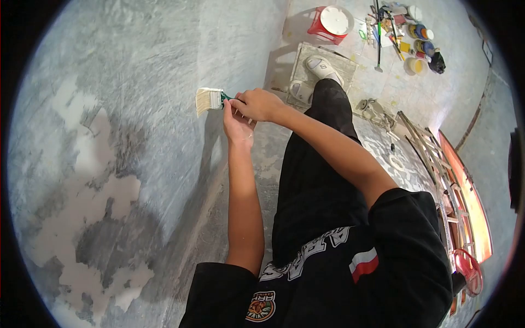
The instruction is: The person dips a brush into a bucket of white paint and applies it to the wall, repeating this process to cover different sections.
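Observation:
A paintbrush (210, 100) with pale bristles and a green handle is held against a grey, patchy wall (109, 136). My right hand (260, 104) is closed around the handle. My left hand (236, 123) sits just under it, fingers touching the handle's end. The bristles point left and touch the wall surface. I wear black clothes and stand with white slippers (322, 68) on a board (322, 65).
A red stool (327, 30) carrying a white bucket stands on the floor beyond my feet. Several paint tins and tools (410, 38) lie scattered further on. A wooden ladder (437, 164) and an orange panel lie at right, with a red basket (467, 268).

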The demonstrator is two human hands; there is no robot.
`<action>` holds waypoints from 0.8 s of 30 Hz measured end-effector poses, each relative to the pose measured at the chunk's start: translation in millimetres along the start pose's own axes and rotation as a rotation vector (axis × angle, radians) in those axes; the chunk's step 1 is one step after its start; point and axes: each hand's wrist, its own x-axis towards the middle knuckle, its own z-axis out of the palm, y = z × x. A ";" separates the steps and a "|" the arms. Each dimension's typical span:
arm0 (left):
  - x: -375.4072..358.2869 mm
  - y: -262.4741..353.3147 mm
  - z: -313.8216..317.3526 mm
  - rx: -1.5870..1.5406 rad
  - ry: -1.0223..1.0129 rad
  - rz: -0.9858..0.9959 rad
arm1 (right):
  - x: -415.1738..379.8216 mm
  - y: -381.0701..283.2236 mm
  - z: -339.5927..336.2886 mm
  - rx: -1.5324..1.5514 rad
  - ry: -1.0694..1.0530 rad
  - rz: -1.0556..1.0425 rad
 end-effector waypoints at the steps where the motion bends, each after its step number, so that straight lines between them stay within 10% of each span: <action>1: -1.1 -2.1 -0.9 -0.027 -0.005 -0.039 | -8.3 -1.2 -0.1 0.003 0.003 0.006; 16: -137.0 30.8 15.9 -0.005 0.042 0.634 | -70.8 -103.3 -46.0 0.041 -0.119 -0.472; 24: -63.8 37.3 -11.2 0.117 0.055 0.547 | -3.1 -65.9 -9.5 0.222 -0.182 -0.350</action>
